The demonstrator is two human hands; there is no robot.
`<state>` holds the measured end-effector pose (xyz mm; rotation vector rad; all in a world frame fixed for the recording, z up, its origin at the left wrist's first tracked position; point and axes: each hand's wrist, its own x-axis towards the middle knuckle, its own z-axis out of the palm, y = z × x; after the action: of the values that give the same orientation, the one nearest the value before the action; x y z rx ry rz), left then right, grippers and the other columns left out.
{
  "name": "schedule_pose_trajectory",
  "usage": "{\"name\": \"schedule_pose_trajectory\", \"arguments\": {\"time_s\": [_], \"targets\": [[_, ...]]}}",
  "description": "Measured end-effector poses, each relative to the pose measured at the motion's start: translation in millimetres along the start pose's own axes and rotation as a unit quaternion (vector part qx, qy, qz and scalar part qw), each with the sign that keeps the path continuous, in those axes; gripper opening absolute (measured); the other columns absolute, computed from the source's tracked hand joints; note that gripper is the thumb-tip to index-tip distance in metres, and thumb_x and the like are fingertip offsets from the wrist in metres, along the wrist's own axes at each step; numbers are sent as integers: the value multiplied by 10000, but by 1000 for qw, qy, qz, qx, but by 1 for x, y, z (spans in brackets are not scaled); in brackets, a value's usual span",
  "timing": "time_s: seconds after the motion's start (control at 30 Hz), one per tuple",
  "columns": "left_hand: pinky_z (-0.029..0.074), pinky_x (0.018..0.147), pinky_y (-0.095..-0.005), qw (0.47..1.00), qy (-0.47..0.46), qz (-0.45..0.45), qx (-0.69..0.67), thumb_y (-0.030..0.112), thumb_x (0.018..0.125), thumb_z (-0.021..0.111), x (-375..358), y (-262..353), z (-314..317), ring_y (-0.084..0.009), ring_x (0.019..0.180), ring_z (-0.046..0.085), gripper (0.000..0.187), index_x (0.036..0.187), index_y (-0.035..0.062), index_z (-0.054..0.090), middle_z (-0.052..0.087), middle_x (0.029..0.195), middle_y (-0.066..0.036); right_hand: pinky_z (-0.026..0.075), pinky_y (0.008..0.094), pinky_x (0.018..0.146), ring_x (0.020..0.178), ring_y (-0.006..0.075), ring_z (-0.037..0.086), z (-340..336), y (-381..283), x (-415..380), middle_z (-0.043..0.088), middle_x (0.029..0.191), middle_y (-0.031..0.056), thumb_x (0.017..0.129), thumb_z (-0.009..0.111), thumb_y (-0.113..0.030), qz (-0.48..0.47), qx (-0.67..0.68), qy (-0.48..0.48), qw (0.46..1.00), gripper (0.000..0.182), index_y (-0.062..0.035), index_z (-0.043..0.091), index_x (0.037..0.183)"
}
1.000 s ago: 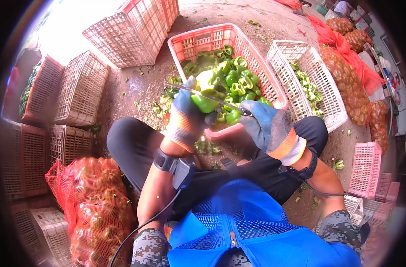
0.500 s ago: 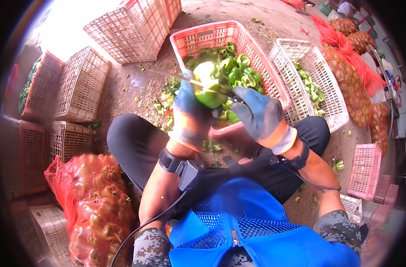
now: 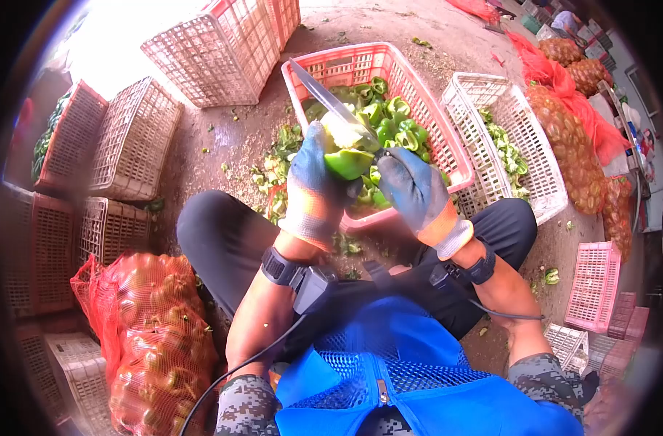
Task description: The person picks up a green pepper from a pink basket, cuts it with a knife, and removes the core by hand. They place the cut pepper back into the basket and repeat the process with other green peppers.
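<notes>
A cut green bell pepper, its pale inside showing, is gripped in my gloved left hand. My right hand, also in a blue and orange glove, is closed round the handle of a knife. The blade points up and to the left across the pepper's pale inside; whether it touches cannot be told. Both hands are over the near part of a pink plastic crate, where several cut green pepper pieces lie. The knife handle is mostly hidden by my fingers.
A white crate with pepper scraps stands to the right. A red mesh sack of round produce lies at my left. More crates line the left side, and sacks line the far right. Scraps litter the floor.
The knife blade has turned, its tip swinging up and its flat side now showing. My right hand has dropped slightly, and the pepper in my left hand is tilted differently.
</notes>
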<state>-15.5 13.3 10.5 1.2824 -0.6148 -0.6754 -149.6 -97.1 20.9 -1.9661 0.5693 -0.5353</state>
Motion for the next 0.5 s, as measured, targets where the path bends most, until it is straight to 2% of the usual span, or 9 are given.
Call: {"name": "schedule_pose_trajectory", "arguments": {"time_s": [0.03,0.1,0.13,0.23,0.27,0.37,0.4,0.47,0.5], "targets": [[435,477,-203,999,13,4,38,211,1066,466,-1,3,2,-77,628,601,246,1231,80,592,692,928,-32,453,324,593,589,163,536,-1,0,-1,570,675,88,1040,580,-278,14,26,-13,999,321,36,636,1078],[413,446,-208,987,10,-105,-119,257,1101,379,-1,10,1,-81,584,581,299,1206,92,605,689,888,-41,427,309,568,578,121,473,-6,-1,-1,503,642,55,1047,564,-300,38,78,-42,995,345,38,635,1058],[408,427,-229,977,10,-112,-182,324,1091,404,2,3,2,-89,543,564,321,1193,101,613,675,830,-47,421,296,568,587,110,479,-9,-2,-2,508,647,40,1048,563,-306,37,87,-39,995,341,27,639,1052],[406,425,-236,961,31,-156,-225,370,1085,406,5,7,4,-92,539,562,357,1205,106,614,670,842,-43,404,257,567,615,76,496,-17,-10,-2,522,663,-4,1052,559,-323,33,112,-30,993,331,-6,651,1033],[403,423,-235,978,39,-108,-177,371,1086,404,8,-2,2,-96,534,559,368,1214,98,614,670,853,-45,430,257,600,653,77,508,-15,-16,0,559,720,-1,976,678,-358,10,86,9,996,347,-16,657,1029],[421,444,-241,997,69,8,-36,373,1086,401,13,-26,-1,-112,548,568,396,1248,79,611,671,891,-55,466,261,646,702,85,545,-23,-32,10,600,772,11,850,815,-398,-4,-33,55,998,455,-25,667,1065],[442,467,-247,996,89,30,6,373,1086,403,12,-23,2,-121,573,582,404,1264,75,609,673,908,-60,489,271,666,712,96,568,-21,-36,17,612,791,15,761,881,-409,31,27,55,998,549,-28,668,1095],[511,583,-262,980,135,125,78,353,1083,434,16,-28,8,-140,693,619,409,1327,63,590,677,955,-77,505,278,686,739,104,592,-20,-32,29,635,807,30,774,870,-396,33,-11,19,999,534,-28,666,1103],[521,624,-265,979,133,126,90,340,1083,441,15,-24,10,-140,738,627,403,1337,63,585,684,977,-82,513,281,695,752,108,605,-20,-29,34,646,815,38,780,864,-390,35,-31,-1,999,527,-27,665,1107]]}}
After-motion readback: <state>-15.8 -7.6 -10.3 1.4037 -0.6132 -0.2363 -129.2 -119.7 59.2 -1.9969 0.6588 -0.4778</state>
